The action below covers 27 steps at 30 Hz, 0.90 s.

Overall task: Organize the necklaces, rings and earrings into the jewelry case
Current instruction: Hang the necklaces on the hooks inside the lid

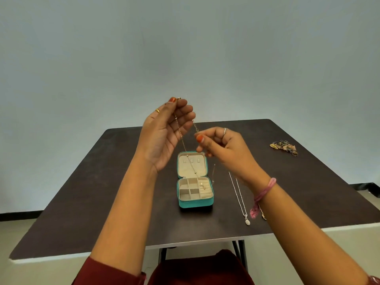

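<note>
Dark counter (102, 192) with the teal jewelry case (195, 182) open in the middle. Left hand (166, 130) pinches a gold necklace (183, 140) up high, dangling over the case; right hand (222, 149) pinches its other end. Silver necklace (239, 199) lies just right of the case.

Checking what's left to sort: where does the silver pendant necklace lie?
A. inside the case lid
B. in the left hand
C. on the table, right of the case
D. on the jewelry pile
C: the silver necklace lies stretched on the table, right of the open case.
</note>
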### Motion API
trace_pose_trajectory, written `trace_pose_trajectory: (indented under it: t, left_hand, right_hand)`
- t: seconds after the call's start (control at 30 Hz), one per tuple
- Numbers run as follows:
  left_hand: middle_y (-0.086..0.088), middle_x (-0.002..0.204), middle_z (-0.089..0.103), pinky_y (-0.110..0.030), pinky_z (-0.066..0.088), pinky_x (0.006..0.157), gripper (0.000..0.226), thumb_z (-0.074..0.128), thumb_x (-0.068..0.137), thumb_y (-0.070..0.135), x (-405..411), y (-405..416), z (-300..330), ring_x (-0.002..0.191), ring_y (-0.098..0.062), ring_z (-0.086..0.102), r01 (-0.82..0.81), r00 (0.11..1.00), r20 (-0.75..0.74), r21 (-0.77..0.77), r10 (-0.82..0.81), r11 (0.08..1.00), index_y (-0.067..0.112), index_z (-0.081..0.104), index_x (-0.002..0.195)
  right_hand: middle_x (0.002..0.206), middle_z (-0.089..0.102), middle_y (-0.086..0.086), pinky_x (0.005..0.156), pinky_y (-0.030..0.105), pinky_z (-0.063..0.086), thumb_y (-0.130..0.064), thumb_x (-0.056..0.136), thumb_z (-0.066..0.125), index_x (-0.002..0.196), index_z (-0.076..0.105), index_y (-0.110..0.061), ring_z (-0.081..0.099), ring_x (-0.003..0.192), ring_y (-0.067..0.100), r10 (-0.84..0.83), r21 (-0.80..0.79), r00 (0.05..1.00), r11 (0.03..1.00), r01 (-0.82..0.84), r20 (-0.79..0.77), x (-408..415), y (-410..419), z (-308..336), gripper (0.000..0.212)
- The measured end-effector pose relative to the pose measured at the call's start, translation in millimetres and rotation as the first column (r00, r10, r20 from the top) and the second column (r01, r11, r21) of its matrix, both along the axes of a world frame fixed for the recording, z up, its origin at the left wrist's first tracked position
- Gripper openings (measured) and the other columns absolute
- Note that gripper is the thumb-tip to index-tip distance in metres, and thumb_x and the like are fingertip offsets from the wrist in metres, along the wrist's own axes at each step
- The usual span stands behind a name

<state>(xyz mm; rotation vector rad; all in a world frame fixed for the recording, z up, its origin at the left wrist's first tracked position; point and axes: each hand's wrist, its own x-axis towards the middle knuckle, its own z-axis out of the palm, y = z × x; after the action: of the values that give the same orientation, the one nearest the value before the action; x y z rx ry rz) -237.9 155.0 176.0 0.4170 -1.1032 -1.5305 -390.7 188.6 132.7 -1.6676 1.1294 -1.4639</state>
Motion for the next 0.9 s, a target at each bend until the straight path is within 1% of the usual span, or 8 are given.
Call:
trace_pose_trajectory:
  t: [0.17,0.37,0.53,0.6,0.67,0.73,0.83,0.9]
  left_hand:
    - [-0.003,0.088,0.074,-0.024,0.057,0.072,0.022,0.046,0.100,0.022,6.3,-3.1,6.2,0.088,-0.016,0.072,-0.075,0.997,-0.025,-0.015,0.074,0.997,0.009,0.063,0.098]
    - [-0.007,0.098,0.074,-0.032,0.058,0.080,0.025,0.046,0.100,0.025,4.8,-8.5,0.0,0.094,-0.023,0.071,-0.141,0.963,0.218,-0.103,0.160,0.985,0.008,0.063,0.102]
    - [-0.005,0.099,0.074,-0.030,0.060,0.072,0.025,0.046,0.100,0.026,4.0,-7.2,-4.6,0.081,-0.020,0.073,-0.071,0.927,0.355,-0.145,0.119,0.987,0.009,0.064,0.101]
    - [-0.002,0.097,0.075,-0.026,0.057,0.063,0.024,0.046,0.100,0.026,5.2,-6.6,-6.3,0.072,-0.015,0.070,-0.055,0.902,0.412,-0.186,0.128,0.981,0.011,0.065,0.100]
    - [0.001,0.094,0.075,-0.029,0.055,0.065,0.024,0.047,0.099,0.027,7.3,-7.3,-8.3,0.076,-0.022,0.066,-0.025,0.867,0.479,-0.241,0.141,0.970,0.014,0.067,0.099]
    - [0.002,0.084,0.074,-0.034,0.055,0.070,0.023,0.047,0.099,0.026,9.7,-7.9,-9.3,0.078,-0.028,0.062,0.029,0.845,0.519,-0.281,0.126,0.959,0.016,0.068,0.099]
    - [0.001,0.072,0.068,-0.027,0.056,0.064,0.022,0.046,0.097,0.023,10.5,-5.8,-10.0,0.062,-0.019,0.057,0.123,0.824,0.563,-0.299,0.071,0.946,0.014,0.067,0.098]
    - [-0.003,0.069,0.062,-0.024,0.055,0.061,0.022,0.046,0.097,0.021,9.2,-4.9,-10.9,0.054,-0.014,0.049,0.185,0.837,0.547,-0.248,-0.020,0.951,0.010,0.065,0.094]
  right_hand:
    - [0.077,0.070,-0.005,0.065,0.013,0.048,-0.019,0.092,0.060,0.106,0.069,-0.015,0.064,0.071,0.006,-0.141,-0.091,0.947,0.989,0.119,-0.290,9.0,10.0,-18.0,0.017]
    - [0.079,0.064,-0.014,0.069,0.000,0.039,-0.021,0.093,0.059,0.111,0.069,-0.015,0.060,0.069,-0.007,-0.159,-0.149,0.827,0.985,0.092,-0.539,24.7,24.7,-2.7,0.021]
    - [0.074,0.072,-0.005,0.070,0.011,0.045,-0.025,0.090,0.063,0.088,0.074,-0.017,0.064,0.073,0.000,-0.085,-0.079,0.869,0.995,0.053,-0.487,23.8,32.2,25.5,0.014]
    - [0.079,0.074,-0.002,0.083,0.027,0.052,-0.024,0.090,0.064,0.078,0.073,-0.018,0.066,0.090,-0.001,-0.017,-0.023,0.912,1.000,0.009,-0.410,19.5,31.6,34.3,0.016]
    - [0.080,0.074,0.001,0.089,0.041,0.053,-0.024,0.090,0.063,0.078,0.072,-0.019,0.068,0.097,0.015,0.005,0.010,0.934,1.000,-0.001,-0.358,14.7,30.0,41.7,0.016]
    - [0.079,0.074,0.004,0.087,0.036,0.054,-0.021,0.090,0.063,0.084,0.072,-0.014,0.070,0.091,0.018,0.041,0.046,0.960,0.999,-0.029,-0.279,9.5,28.0,47.9,0.014]
    - [0.071,0.072,0.000,0.074,0.016,0.049,-0.019,0.090,0.063,0.084,0.071,-0.007,0.067,0.073,0.006,0.078,0.073,0.981,0.995,-0.065,-0.179,2.1,24.6,54.0,0.016]
    - [0.070,0.070,0.000,0.068,0.015,0.046,-0.024,0.089,0.064,0.085,0.071,-0.005,0.062,0.069,0.004,0.055,0.096,0.989,0.994,-0.042,-0.135,-1.5,20.7,54.3,0.020]
